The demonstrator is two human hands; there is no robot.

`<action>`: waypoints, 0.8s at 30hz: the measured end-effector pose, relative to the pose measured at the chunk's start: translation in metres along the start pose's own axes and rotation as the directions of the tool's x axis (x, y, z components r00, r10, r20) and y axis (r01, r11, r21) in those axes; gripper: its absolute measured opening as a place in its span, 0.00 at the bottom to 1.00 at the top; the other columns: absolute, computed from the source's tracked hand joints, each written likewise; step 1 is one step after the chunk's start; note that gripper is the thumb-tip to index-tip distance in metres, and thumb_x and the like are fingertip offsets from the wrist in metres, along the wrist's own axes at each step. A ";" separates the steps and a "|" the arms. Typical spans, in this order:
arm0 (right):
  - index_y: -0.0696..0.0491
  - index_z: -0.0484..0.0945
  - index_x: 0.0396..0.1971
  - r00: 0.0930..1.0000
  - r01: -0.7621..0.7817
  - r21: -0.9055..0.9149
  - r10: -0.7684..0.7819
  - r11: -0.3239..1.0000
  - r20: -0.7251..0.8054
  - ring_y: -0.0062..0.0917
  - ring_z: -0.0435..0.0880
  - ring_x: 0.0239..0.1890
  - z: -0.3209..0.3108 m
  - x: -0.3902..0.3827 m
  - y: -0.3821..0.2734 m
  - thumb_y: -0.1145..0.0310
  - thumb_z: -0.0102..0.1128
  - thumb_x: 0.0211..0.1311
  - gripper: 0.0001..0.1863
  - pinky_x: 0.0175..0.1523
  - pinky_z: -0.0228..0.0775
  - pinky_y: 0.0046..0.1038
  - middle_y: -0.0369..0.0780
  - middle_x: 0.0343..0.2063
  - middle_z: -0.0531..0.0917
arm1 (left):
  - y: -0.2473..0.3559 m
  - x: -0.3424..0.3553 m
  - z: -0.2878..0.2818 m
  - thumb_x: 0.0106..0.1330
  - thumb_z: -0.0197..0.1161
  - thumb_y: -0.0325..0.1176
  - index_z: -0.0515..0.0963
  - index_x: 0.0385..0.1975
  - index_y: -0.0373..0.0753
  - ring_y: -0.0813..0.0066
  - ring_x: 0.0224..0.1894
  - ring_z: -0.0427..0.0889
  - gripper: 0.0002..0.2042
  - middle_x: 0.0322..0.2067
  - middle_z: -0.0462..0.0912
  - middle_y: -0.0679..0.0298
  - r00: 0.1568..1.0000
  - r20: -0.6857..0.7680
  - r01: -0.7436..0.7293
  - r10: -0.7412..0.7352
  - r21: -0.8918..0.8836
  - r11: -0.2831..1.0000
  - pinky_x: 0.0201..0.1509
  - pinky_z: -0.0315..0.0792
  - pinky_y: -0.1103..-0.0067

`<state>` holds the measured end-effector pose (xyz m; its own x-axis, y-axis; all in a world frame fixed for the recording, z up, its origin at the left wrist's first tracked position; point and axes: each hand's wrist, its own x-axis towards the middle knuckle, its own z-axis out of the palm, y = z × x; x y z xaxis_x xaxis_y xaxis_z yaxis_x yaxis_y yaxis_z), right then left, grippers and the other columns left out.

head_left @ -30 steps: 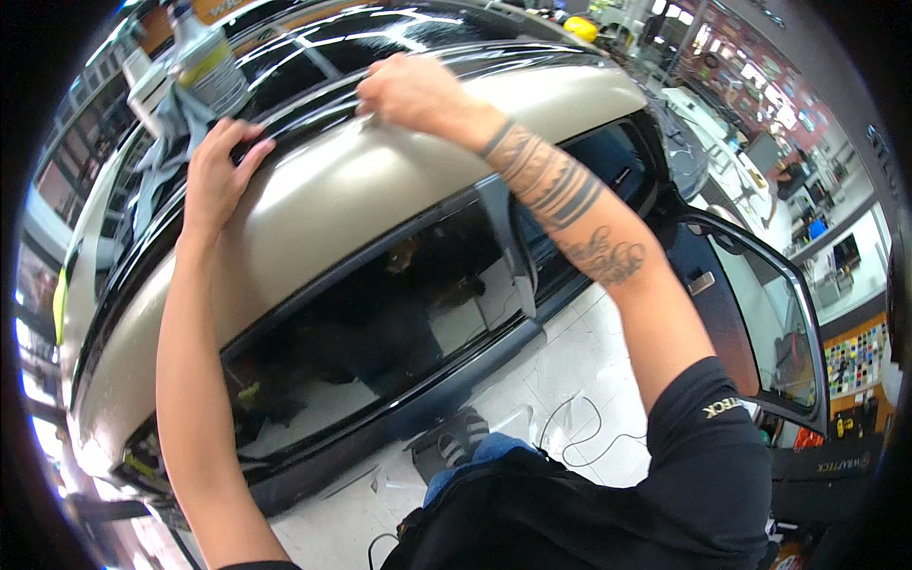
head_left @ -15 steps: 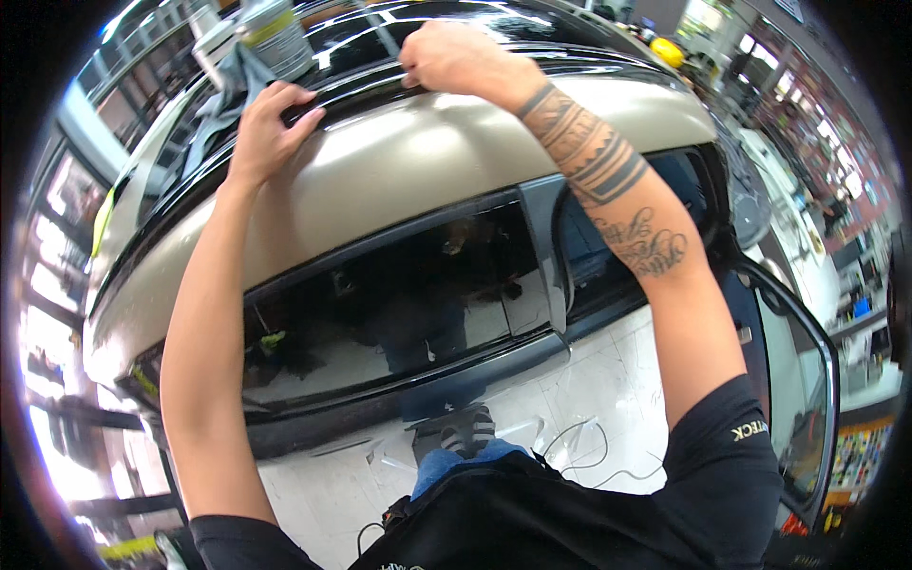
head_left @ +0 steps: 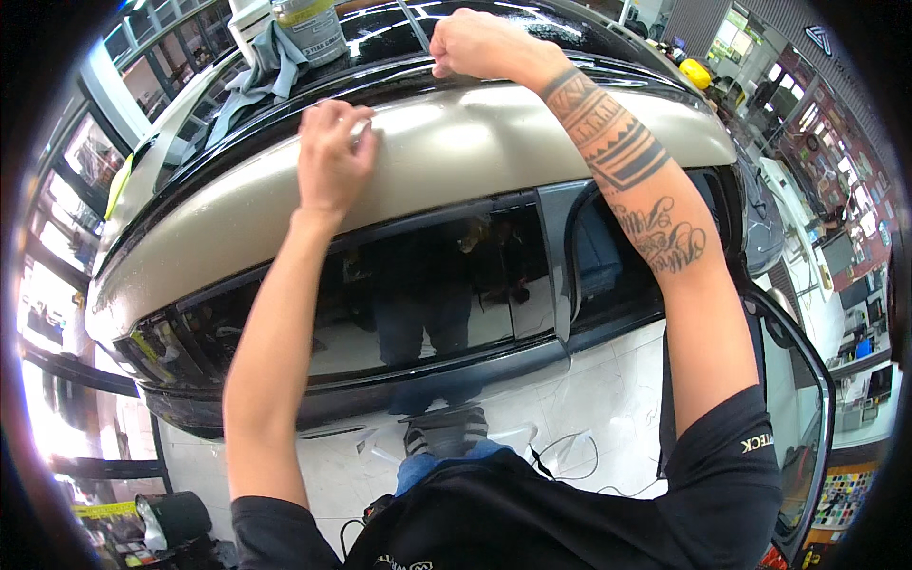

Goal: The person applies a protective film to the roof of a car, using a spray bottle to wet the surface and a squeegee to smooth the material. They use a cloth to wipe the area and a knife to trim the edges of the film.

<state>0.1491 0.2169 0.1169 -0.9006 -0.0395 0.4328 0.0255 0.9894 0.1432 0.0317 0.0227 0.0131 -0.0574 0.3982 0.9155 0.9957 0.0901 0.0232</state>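
Observation:
My left hand (head_left: 335,157) is at the upper edge of the car's satin beige side panel (head_left: 427,142), its fingers curled in. Whatever it pinches, if anything, is hidden. Further right and farther off, my right hand (head_left: 489,46) is closed in a fist beside the black roof edge (head_left: 399,84). Its fingertips are tucked under, so I cannot make out what is in them. Below the beige panel runs a dark, glossy side window (head_left: 427,275) with reflections in it.
On the roof stand a grey container (head_left: 312,36) and a grey cloth (head_left: 261,76), left of my hands. At the right, a car door (head_left: 822,380) stands open. Cables and clear scraps lie on the pale floor (head_left: 589,399) near my feet.
My left hand has moved right and nearer along the panel, and its spread fingers have curled in. My right hand stays closed near the roof edge. The view has shifted slightly.

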 end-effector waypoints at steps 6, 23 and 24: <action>0.55 0.81 0.24 0.987 0.156 -0.054 -0.157 0.986 -0.012 0.40 0.81 0.32 -0.005 0.004 0.006 0.60 0.66 0.48 0.13 0.38 0.72 0.37 0.46 0.24 0.81 | 0.056 0.007 0.043 0.51 0.60 0.25 0.81 0.32 0.42 0.64 0.36 0.73 0.09 0.29 0.72 0.63 0.983 0.175 -0.062 0.059 0.011 0.998 0.41 0.71 0.72; 0.53 0.84 0.32 0.988 -0.080 0.016 0.077 0.997 0.137 0.36 0.83 0.40 -0.015 0.020 0.003 0.62 0.72 0.40 0.16 0.40 0.76 0.36 0.44 0.32 0.84 | 0.134 0.073 0.164 0.60 0.55 0.37 0.75 0.46 0.39 0.56 0.54 0.64 0.16 0.53 0.67 0.56 0.890 0.160 -0.404 0.426 -0.156 0.902 0.57 0.60 0.63; 0.53 0.84 0.32 0.987 -0.072 0.038 0.065 0.997 0.149 0.37 0.83 0.40 -0.013 0.025 -0.003 0.62 0.72 0.41 0.16 0.40 0.76 0.37 0.44 0.33 0.84 | 0.129 0.067 0.163 0.60 0.55 0.37 0.74 0.46 0.38 0.56 0.54 0.65 0.16 0.52 0.67 0.55 0.892 0.126 -0.424 0.434 -0.101 0.900 0.56 0.61 0.62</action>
<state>0.1322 0.2114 0.1394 -0.9517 0.0465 0.3035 0.0735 0.9943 0.0779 0.1441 0.2100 0.0120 0.3719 0.5097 0.7758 0.9279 -0.1803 -0.3264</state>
